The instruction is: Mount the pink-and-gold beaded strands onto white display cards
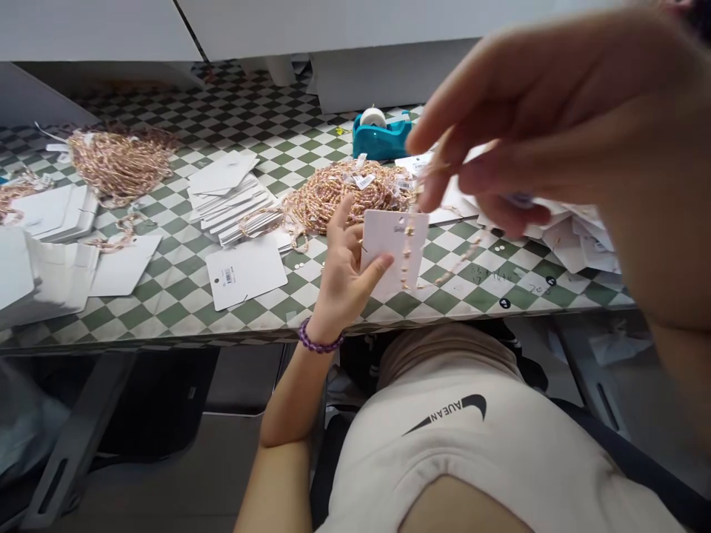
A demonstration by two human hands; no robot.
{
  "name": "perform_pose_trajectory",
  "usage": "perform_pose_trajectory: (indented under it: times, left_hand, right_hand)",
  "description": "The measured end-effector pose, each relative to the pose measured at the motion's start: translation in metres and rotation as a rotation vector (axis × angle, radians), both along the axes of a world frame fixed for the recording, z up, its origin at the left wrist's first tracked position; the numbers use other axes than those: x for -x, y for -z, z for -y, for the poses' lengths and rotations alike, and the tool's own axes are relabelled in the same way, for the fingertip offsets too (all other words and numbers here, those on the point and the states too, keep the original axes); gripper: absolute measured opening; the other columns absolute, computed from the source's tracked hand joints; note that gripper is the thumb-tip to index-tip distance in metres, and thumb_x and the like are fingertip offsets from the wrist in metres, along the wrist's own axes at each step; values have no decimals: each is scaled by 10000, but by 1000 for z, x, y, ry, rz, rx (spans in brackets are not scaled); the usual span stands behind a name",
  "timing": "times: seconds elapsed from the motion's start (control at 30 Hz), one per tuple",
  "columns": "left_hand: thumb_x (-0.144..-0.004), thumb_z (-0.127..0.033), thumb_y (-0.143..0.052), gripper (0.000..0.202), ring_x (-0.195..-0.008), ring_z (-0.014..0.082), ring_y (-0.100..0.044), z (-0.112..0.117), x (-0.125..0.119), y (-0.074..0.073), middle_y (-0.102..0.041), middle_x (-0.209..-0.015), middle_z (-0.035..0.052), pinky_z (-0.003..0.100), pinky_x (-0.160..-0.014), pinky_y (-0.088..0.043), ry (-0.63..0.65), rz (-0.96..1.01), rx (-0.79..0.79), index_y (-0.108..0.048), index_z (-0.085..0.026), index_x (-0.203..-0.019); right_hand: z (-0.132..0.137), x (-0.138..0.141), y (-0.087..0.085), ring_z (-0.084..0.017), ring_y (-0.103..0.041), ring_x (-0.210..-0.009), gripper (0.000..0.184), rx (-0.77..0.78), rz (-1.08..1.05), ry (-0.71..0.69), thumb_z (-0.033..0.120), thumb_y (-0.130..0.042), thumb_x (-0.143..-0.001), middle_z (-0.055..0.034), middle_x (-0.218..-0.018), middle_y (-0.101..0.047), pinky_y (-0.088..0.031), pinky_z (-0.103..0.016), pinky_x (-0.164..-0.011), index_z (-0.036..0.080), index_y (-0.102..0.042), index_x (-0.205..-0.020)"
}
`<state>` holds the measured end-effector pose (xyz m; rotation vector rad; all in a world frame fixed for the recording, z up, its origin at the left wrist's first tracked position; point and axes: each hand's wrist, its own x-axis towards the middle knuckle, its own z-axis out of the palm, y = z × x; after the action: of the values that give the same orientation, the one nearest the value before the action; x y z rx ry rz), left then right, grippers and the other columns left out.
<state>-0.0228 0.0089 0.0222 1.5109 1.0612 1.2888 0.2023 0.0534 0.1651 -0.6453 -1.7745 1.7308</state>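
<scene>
My left hand (351, 270), with a purple bead bracelet (321, 337) on its wrist, grips a white jewelry card (389, 235) between thumb and fingers above the table's front edge. Close to the camera and somewhat blurred, my right hand (516, 141) pinches the upper end of a pink and gold beaded strand (407, 255). From those fingers the strand hangs down across the card's right part, and a loop of it swings out to the right. Just behind the left hand lies a heap of similar beaded strands (344, 194).
A blue tape dispenser (381, 141) stands behind the heap. Stacked white cards (236, 211) and a single card (247, 274) lie to the left, with another strand bundle (119, 163) farther left. More cards (581, 237) are at right. The checkered tablecloth (311, 296) covers the table.
</scene>
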Motion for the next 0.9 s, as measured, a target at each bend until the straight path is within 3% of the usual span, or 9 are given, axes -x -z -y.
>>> perform_pose_trajectory:
  times: [0.07, 0.1, 0.2, 0.3, 0.43, 0.63, 0.8, 0.9]
  left_hand:
    - [-858, -434, -708, 495, -1114, 252, -656, -6, -9, 8, -659, -1212, 86, 343, -916, -563, 73, 260, 127, -519, -248, -1276]
    - [-862, -449, -692, 442, -1085, 237, -666, -8, -11, 12, -672, -1183, 79, 330, -912, -562, 103, 347, 196, -550, -236, -1222]
    - [-867, -466, -663, 392, -1050, 208, -672, -8, -11, 21, -679, -1164, 57, 290, -882, -562, 146, 442, 326, -577, -236, -1173]
    - [-905, -441, -606, 349, -1104, 210, -653, -7, -8, 24, -662, -1199, 52, 267, -866, -559, 122, 451, 343, -576, -237, -1186]
    - [-902, -398, -578, 344, -1192, 229, -625, -7, -9, 21, -652, -1250, 66, 278, -906, -557, 55, 505, 381, -548, -225, -1197]
    - [-872, -394, -546, 419, -1357, 283, -529, -7, -11, 15, -608, -1373, 81, 368, -1031, -535, 61, 547, 377, -519, -225, -1255]
    - [-851, -458, -529, 428, -1309, 326, -567, -8, -12, 13, -647, -1308, 88, 436, -1006, -556, 90, 570, 394, -563, -218, -1204]
    - [-845, -454, -534, 375, -1271, 323, -588, -8, -12, 12, -664, -1260, 90, 423, -990, -560, 94, 604, 411, -592, -208, -1122]
  right_hand:
    - [-22, 10, 10, -67, -634, -563, 334, -321, 111, -109, -29, -615, -882, -66, -986, -724, -528, -154, -435, 45, -643, -1206]
    - [-34, 15, 16, -75, -650, -579, 350, -354, 109, -135, -35, -615, -877, -73, -1003, -728, -559, -169, -460, 56, -642, -1214]
    - [-67, 28, 33, -82, -657, -541, 310, -288, 95, -99, 19, -672, -862, -64, -973, -740, -536, -164, -396, 70, -660, -1168]
    - [-83, 38, 36, -79, -581, -398, 298, -126, 114, -12, -63, -661, -814, -61, -864, -748, -488, -188, -322, 25, -637, -1098]
    - [-79, 44, 22, -76, -552, -356, 291, 7, 136, -59, -93, -618, -825, -84, -829, -751, -498, -192, -331, 2, -608, -1100]
    - [-59, 45, 6, -119, -662, -481, 342, -53, 67, -170, -39, -694, -813, -95, -883, -750, -537, -183, -375, -28, -612, -1145]
    - [-54, 53, -5, -64, -593, -414, 308, -102, 56, -61, -111, -578, -831, -54, -811, -743, -537, -162, -401, -41, -597, -1131]
    - [-61, 60, -5, -92, -594, -406, 260, -113, 2, -79, -89, -518, -838, -74, -788, -744, -517, -192, -368, -36, -608, -1075]
